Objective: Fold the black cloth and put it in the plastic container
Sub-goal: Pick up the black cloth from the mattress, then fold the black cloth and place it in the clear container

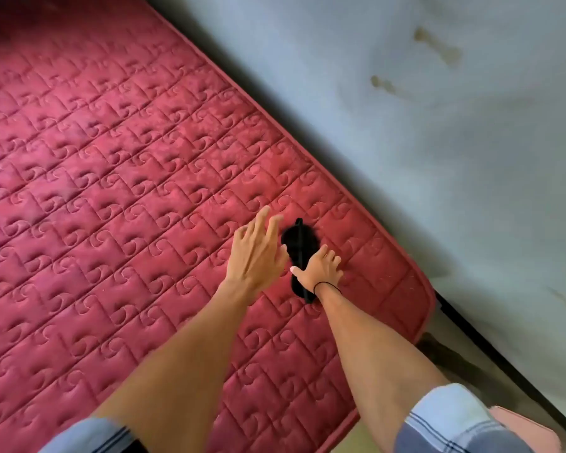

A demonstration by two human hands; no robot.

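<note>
the cloth (298, 246) lies bunched on the red mattress (111, 191), near its right edge by the wall (438, 125). it is a narrow dark strip whose long axis runs away from the person, from just under the right wrist out to a small tip at the far end.

the right hand (319, 269) rests on the near half of the strip, fingers loosely bent over it and thumb stuck out to the left; whether it pinches the fabric or only presses it flat, i cannot tell. the left hand (258, 250) hovers just beside the cloth's left edge, fingers spread and empty, apparently not touching.

so the right hand is the anchor and the left is nearer the free far end. a fold along the long axis looks the likely move. the container is not in view.
</note>
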